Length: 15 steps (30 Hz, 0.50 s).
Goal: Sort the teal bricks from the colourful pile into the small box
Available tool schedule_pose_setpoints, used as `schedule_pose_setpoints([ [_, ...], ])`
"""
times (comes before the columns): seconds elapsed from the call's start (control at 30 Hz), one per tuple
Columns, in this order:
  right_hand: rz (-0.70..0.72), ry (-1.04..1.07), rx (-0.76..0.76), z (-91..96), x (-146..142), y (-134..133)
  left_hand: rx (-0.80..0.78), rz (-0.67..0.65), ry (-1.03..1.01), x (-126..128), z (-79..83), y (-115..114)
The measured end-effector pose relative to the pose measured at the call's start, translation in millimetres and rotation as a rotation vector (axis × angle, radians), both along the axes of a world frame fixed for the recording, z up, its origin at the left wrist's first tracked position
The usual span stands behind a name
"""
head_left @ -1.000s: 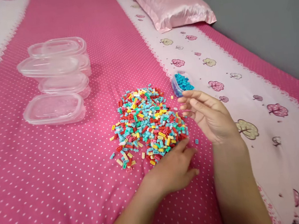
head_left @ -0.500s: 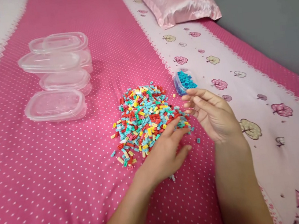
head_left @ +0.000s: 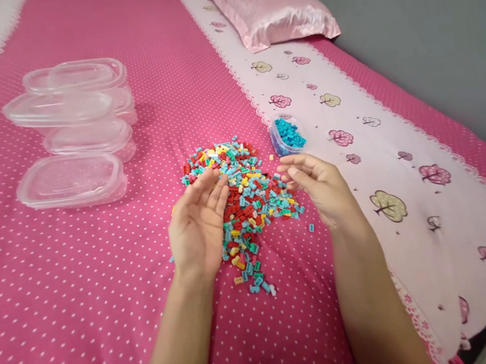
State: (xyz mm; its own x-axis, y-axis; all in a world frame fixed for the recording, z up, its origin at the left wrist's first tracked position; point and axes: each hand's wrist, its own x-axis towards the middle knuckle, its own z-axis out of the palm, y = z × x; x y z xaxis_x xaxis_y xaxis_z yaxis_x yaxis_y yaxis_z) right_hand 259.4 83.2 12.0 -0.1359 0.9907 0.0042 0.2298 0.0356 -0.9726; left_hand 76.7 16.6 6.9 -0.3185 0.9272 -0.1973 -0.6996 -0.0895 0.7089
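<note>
A loose pile of small toy building bricks (head_left: pixel 246 205) in red, light blue, green, yellow and cream lies on the bed. My left hand (head_left: pixel 199 227) is over the pile's left side, palm turned inward, fingers stretched and holding nothing visible. To the right of the pile is my right hand (head_left: pixel 320 190), its fingers loosely curved and apart, with no brick showing in it. Just beyond my right fingers stands a small clear tub (head_left: pixel 278 146), filled with blue bricks (head_left: pixel 289 132). A single blue brick (head_left: pixel 311 228) lies apart near my right wrist.
Several clear plastic containers with lids (head_left: pixel 70 176) stand in a row at the left. A pink satin pillow (head_left: pixel 268 7) rests at the far right beside a grey wall (head_left: pixel 407 32). Pink dotted bedding (head_left: pixel 81 289) spreads beneath everything.
My left hand has lifted from the pile's near right part, moved left and turned its palm inward, uncovering bricks at the near edge. My right hand stays beside the tub. The view has shifted slightly.
</note>
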Motion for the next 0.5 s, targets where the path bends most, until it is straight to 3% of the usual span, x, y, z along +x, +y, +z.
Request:
schedule_pose_setpoints([
  [0.17,0.114,-0.132,0.111,-3.4,-4,-1,0.018,0.187,0.012,-12,5.2,-2],
  [0.37,0.293,-0.407,0.26,-3.6,-13,-6,-0.057,0.438,0.35,-19,8.7,-4],
  [0.43,0.314,-0.472,0.297,-1.9,-15,-7,-0.158,0.424,0.491,-19,2.6,-3],
  [0.5,0.336,-0.503,0.316,-0.3,-16,-8,-0.236,0.31,0.635,-18,-6.9,-3],
])
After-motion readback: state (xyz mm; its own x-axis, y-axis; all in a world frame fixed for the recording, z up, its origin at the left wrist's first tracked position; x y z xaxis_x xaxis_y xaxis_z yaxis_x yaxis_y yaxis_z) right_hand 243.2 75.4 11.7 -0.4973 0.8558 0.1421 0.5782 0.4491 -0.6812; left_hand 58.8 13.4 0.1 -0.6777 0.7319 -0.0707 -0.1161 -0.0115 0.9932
